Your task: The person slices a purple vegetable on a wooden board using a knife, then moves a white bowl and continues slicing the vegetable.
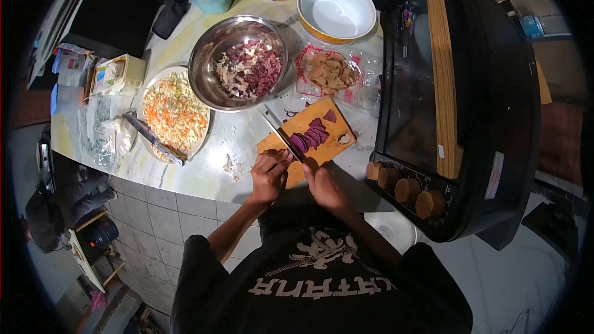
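Purple slices (311,137) lie in a heap on the wooden board (314,113), just past my left fingers (266,162) and my right fingers (313,180). My hands hide the near part of the board, so I can't see all of it. My right fingers are closed around the handle of the knife (276,128), and they cover most of that handle. Its blade slants away from me, up past the left side of the slices. My left fingers are bent and close together, right beside the knife. I can't tell if they pinch anything, because their tips are turned down and hard to see. On the board, past my right fingers, sits a pale bit (344,139), too small to make out. To the left of my left fingers is a plate (203,138) of orange and white shreds (176,111), with another knife (150,137) across it. Farther past my left fingers stands a shiny bowl (199,71). Beyond the slices, brown pieces (331,73) rest on clear plastic (366,83).
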### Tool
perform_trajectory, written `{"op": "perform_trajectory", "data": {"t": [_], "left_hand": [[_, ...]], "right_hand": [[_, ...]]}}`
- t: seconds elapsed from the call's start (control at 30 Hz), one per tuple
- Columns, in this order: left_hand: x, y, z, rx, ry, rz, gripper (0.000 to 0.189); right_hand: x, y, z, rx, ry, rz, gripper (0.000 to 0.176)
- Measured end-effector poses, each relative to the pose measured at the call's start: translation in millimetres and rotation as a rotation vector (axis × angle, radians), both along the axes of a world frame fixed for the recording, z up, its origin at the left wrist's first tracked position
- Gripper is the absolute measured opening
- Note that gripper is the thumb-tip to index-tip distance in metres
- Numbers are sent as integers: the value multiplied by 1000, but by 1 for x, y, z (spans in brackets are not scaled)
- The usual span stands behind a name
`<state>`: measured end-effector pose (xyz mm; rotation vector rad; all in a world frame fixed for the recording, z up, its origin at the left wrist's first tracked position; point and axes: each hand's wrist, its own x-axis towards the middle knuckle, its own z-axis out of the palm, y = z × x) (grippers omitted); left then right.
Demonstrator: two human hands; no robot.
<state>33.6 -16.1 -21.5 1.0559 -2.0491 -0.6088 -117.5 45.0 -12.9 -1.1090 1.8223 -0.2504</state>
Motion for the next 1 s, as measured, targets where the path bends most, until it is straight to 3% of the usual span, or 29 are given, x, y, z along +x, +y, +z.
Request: {"op": "perform_trajectory", "data": {"t": [0.17, 0.37, 0.43, 0.57, 0.67, 0.73, 0.77, 0.83, 0.87, 0.93, 1.0], "left_hand": [[2, 1, 0, -27, -10, 3, 29], [3, 0, 4, -27, -25, -2, 33], [1, 1, 7, -16, -24, -2, 32], [0, 2, 6, -4, -48, 0, 32], [2, 0, 7, -10, -35, 14, 32], [1, 1, 6, 5, -17, 11, 32], [1, 1, 6, 7, -21, 18, 31], [-1, 3, 8, 13, -28, 19, 30], [-1, 2, 11, 10, -16, 15, 29], [0, 0, 13, -1, -6, 13, 28], [-1, 1, 8, -11, -18, 27, 27]], "right_hand": [[1, -8, 5, -24, -6, 41, 65], [2, 4, 0, -168, -75, -67, 65], [-4, 17, -2, -58, 0, 23, 63], [-7, 29, -1, -10, 14, -10, 62], [-9, 48, -16, -246, 52, 57, 58], [-15, 64, -20, -818, 405, 371, 44], [-15, 68, -26, -814, 409, 368, 44], [-12, 67, -27, -621, 317, 193, 25], [-13, 67, -25, -623, 317, 191, 25], [-13, 59, -8, -845, 580, 365, 27], [-8, 61, -18, -791, 612, 322, 33]]}}
